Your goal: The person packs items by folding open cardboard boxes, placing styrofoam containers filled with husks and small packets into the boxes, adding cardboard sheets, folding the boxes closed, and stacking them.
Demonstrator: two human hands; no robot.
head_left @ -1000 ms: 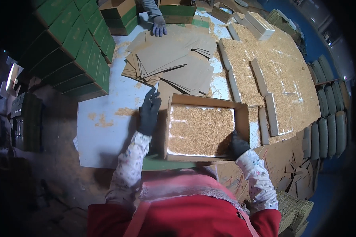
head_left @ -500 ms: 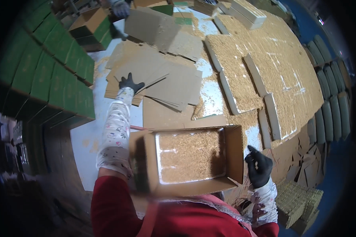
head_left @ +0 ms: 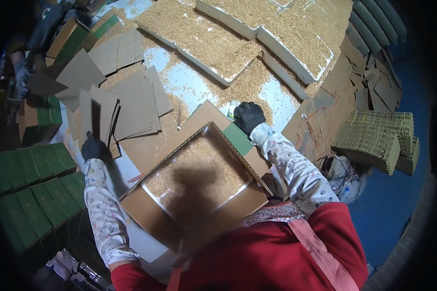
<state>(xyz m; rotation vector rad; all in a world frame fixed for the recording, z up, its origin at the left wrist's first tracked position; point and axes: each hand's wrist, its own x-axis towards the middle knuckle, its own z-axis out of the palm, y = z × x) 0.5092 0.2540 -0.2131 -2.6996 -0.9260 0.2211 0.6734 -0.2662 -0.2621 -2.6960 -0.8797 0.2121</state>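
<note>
My left hand [head_left: 93,145], in a black glove, grips the near edge of a grey cardboard sheet [head_left: 98,111]. My right hand [head_left: 249,116], also gloved, has curled fingers around a small pale object [head_left: 233,109] beside a green-banded cardboard flap [head_left: 238,133], too small and hidden to name. Between my forearms, close to my body, an open cardboard box [head_left: 145,206] holds a white-edged tray [head_left: 209,174] full of wood shavings, with a dark shadow over it.
Loose cardboard sheets [head_left: 136,102] lie ahead. Shavings-covered trays [head_left: 213,68] fill the back. Green boxes [head_left: 39,199] are stacked left; another person's gloved hand [head_left: 22,80] is beyond. Pale corrugated stacks [head_left: 366,138], cardboard scraps [head_left: 378,87] and long grey bags [head_left: 374,22] are at right.
My view has swung rightward. My left hand has gone from beside the box onto a sheet; my right hand has left the box's side and moved forward to the small object.
</note>
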